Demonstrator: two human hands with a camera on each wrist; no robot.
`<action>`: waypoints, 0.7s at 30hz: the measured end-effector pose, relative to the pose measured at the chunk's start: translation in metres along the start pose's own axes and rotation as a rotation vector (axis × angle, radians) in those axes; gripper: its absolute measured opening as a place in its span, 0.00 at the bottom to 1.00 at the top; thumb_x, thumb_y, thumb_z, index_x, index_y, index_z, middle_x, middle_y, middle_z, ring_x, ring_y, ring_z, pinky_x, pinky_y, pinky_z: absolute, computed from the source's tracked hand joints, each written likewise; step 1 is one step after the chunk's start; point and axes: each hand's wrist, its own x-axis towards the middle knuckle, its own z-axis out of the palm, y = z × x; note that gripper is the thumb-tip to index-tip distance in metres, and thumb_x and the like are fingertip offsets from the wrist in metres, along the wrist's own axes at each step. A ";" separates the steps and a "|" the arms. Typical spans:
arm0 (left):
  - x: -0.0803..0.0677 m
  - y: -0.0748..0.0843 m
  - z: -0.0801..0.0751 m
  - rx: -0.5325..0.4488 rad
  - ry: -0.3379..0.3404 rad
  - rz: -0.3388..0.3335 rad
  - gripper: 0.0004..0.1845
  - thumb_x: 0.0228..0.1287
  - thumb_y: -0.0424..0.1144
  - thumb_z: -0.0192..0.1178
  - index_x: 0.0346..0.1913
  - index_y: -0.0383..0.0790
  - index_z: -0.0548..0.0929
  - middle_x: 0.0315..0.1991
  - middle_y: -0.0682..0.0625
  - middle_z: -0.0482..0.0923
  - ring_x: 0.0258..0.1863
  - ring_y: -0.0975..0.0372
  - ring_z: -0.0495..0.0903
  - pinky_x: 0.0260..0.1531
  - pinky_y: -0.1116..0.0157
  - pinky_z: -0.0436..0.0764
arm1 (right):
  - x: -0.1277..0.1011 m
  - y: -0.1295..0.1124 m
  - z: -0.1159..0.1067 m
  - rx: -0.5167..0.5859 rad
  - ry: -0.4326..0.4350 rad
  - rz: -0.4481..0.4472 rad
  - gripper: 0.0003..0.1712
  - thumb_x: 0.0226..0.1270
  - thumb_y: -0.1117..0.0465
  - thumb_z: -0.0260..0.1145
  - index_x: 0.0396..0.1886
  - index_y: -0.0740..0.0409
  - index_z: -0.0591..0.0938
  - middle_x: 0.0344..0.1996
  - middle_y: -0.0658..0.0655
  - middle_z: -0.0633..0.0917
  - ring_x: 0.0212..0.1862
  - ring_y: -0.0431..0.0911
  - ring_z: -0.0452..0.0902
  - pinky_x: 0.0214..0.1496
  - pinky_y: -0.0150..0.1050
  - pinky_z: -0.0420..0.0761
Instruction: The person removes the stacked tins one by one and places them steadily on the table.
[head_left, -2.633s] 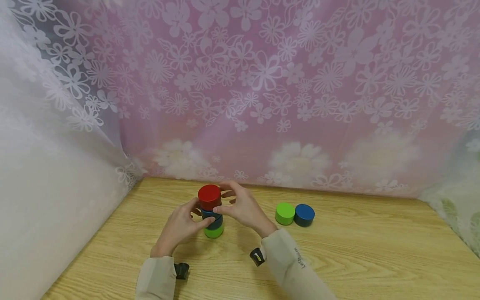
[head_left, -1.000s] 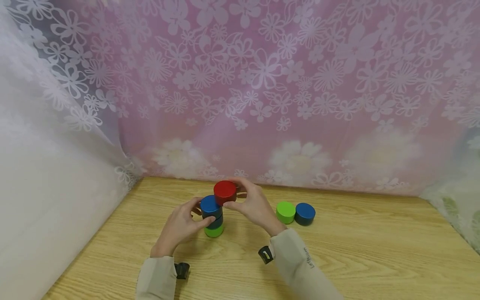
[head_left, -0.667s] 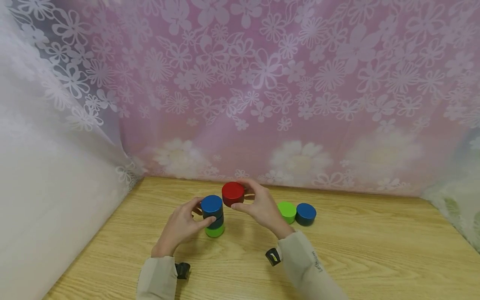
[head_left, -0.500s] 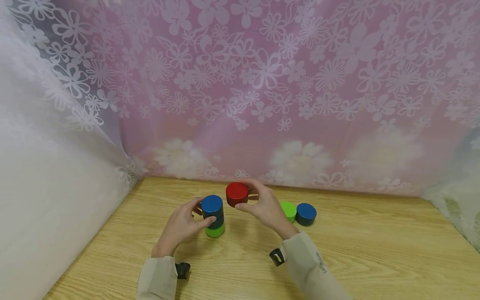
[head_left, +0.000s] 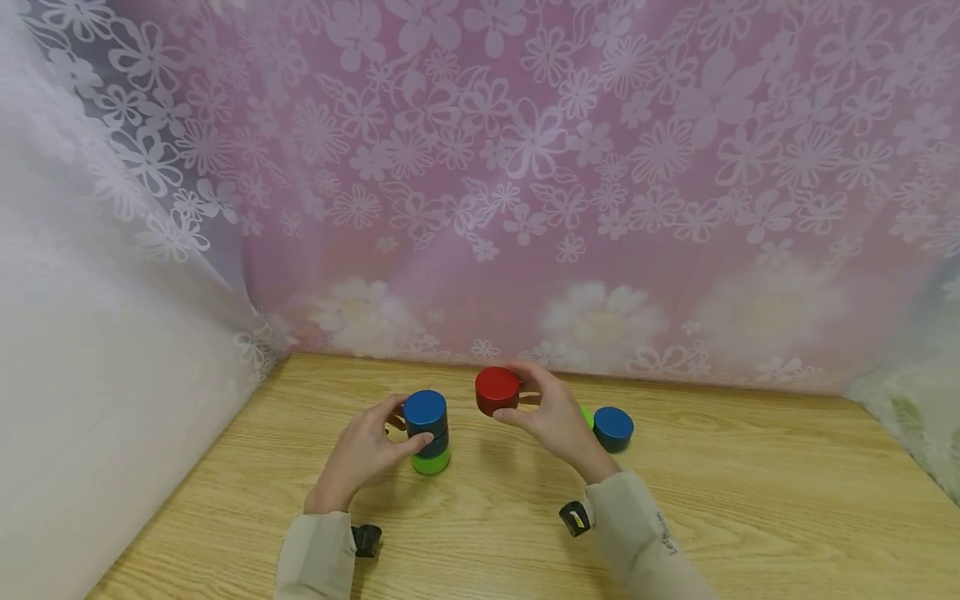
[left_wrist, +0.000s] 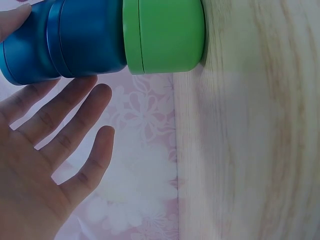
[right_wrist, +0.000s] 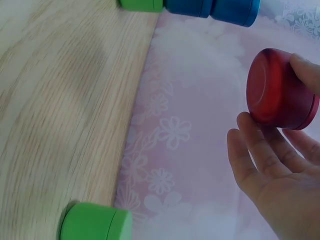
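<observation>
In the head view, a red cylinder (head_left: 497, 393) was held clear of the wooden tabletop (head_left: 480, 533) between the thumb and fingers of the right hand (head_left: 555, 421), its flat top facing upward. To the left of that grip, an upper blue cylinder (head_left: 426, 410) was clasped by the left hand (head_left: 363, 448); directly beneath this second grip, an upright column was formed by a lower blue cylinder (head_left: 439, 446) and a green base cylinder (head_left: 431, 462). Beyond the right hand's grip, a loose green cylinder (head_left: 587, 415), mostly hidden by that hand, and a loose blue cylinder (head_left: 613, 429) were seen.

In the left wrist view, the upper blue cylinder was flanked by the thumb on one side and fingers on the other, while the green base cylinder was supported by the tabletop.

In the right wrist view, the red cylinder was pinched around its side, its underside left exposed and unsupported; the loose green cylinder was seen well apart from the grip. The step in hand was judged to be the carrying of the red cylinder beside a steadied column. A level lowering seemed called for, with the pinch relaxed only once the underside was supported.
</observation>
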 end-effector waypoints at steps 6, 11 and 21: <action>0.000 0.000 0.000 0.000 -0.001 0.001 0.29 0.60 0.51 0.74 0.59 0.39 0.82 0.42 0.48 0.84 0.42 0.55 0.84 0.38 0.52 0.83 | -0.004 0.008 -0.009 -0.011 0.002 -0.022 0.37 0.58 0.70 0.77 0.68 0.64 0.74 0.55 0.61 0.83 0.56 0.57 0.79 0.57 0.55 0.80; -0.001 0.000 0.000 0.004 0.001 0.001 0.29 0.60 0.51 0.74 0.60 0.39 0.82 0.42 0.49 0.84 0.42 0.55 0.84 0.38 0.52 0.83 | -0.006 0.015 -0.015 -0.009 0.006 -0.043 0.36 0.58 0.70 0.78 0.67 0.64 0.75 0.54 0.61 0.83 0.55 0.57 0.80 0.57 0.56 0.80; -0.001 0.001 -0.001 0.002 -0.005 -0.008 0.29 0.61 0.52 0.74 0.60 0.40 0.82 0.42 0.49 0.84 0.43 0.56 0.84 0.38 0.52 0.83 | -0.010 0.019 -0.027 -0.038 0.030 -0.010 0.36 0.58 0.70 0.77 0.67 0.67 0.75 0.54 0.64 0.83 0.56 0.59 0.79 0.57 0.56 0.79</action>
